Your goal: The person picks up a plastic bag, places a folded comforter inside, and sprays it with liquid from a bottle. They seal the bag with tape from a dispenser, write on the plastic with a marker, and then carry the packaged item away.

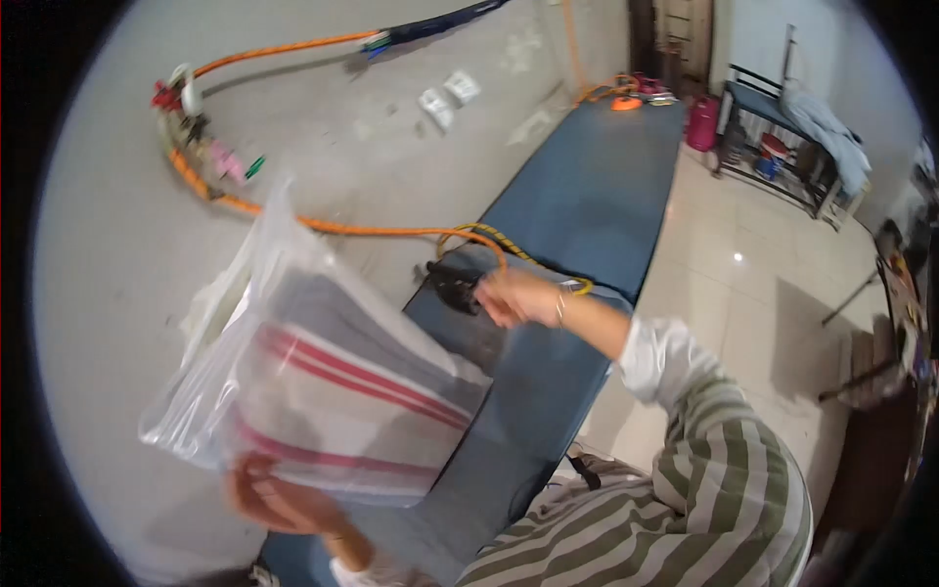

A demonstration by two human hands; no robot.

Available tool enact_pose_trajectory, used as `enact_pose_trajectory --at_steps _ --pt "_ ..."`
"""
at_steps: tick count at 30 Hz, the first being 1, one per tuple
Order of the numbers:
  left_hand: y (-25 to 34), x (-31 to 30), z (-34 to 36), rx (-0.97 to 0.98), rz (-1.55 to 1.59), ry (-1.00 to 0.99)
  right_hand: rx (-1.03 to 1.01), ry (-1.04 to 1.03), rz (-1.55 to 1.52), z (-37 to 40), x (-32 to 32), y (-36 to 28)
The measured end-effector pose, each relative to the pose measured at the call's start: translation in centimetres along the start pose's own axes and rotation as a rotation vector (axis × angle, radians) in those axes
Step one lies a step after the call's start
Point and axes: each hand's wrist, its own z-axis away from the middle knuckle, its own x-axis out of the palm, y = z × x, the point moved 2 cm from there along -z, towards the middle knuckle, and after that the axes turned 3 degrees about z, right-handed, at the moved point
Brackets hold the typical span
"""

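A clear plastic bag (210, 416) with a folded cloth (333, 411) inside stands tilted over the near end of the blue padded board. The cloth is white and grey with red stripes. My left hand (284, 499) is at the bag's lower left edge, its fingers pinched on the plastic. My right hand (514, 298), blurred, is closed beyond the bag's right edge. Just left of it is a dark tool (455, 287) that looks like an iron, with the orange hose passing close by. Whether those fingers hold anything is hidden.
The long blue board (597, 157) runs along the grey wall. An orange hose (333, 227) loops from the wall, and a yellow-black cord (509, 245) lies across the board. At the far right stand a pink canister (701, 123) and a dark bench (763, 112) with cloth.
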Motion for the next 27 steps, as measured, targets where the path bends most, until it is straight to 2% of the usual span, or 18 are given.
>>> enact_pose_trajectory --at_steps 1,2,3,5,7,9,10,12,13,15,16,17,20,23,26,27 --pt "-0.2 2.8 3.8 -0.135 0.087 -0.107 0.130 0.128 -0.127 2.2 -3.0 6.6" --pt "2.0 7.0 6.4 -0.168 0.112 -0.238 0.193 0.425 -0.220 6.5 -4.7 11.8" --pt "3.2 10.2 9.9 -0.495 0.273 -0.359 0.256 0.516 -0.175 11.0 -6.7 16.6" --pt "4.9 14.3 16.2 -0.674 0.607 -0.614 0.396 0.700 -0.418 20.8 -10.3 26.5" --pt "7.8 16.9 21.8 -0.753 0.669 -0.891 0.399 0.899 -0.642 32.1 -9.7 29.1" --pt "12.8 19.6 25.1 -0.755 0.711 -1.168 0.436 1.130 -0.689 41.8 -9.4 31.6" --pt "15.3 20.3 26.8 -0.743 0.717 -1.308 0.373 1.226 -0.829 46.1 -9.4 33.9" --pt "19.8 22.3 31.7 -0.776 0.841 -1.583 0.283 1.389 -0.864 54.0 -8.1 35.9" --pt "22.1 23.2 34.7 -0.783 0.898 -1.723 0.286 1.432 -0.860 57.2 -7.3 36.7" --pt "25.7 24.5 41.0 -0.676 0.897 -1.970 0.287 1.523 -0.851 63.1 -6.0 37.8" --pt "27.3 25.2 45.0 -0.611 0.902 -2.085 0.371 1.536 -0.839 65.6 -5.5 38.1" --pt "27.8 25.9 49.9 -0.553 0.834 -2.223 0.326 1.538 -0.853 68.0 -4.7 38.8" --pt "34.5 27.7 57.7 -1.068 0.523 -2.419 0.378 1.495 -0.721 75.4 -2.1 39.4" --pt "37.7 28.2 66.3 -1.724 0.464 -2.139 0.339 1.602 -0.796 82.8 0.9 40.7" --pt "40.0 29.3 72.8 -1.228 0.017 -2.405 0.185 1.745 -0.958 90.6 3.2 42.6" --pt "42.3 30.5 73.3 -1.204 0.042 -2.459 0.123 1.788 -1.043 93.2 3.9 43.4"
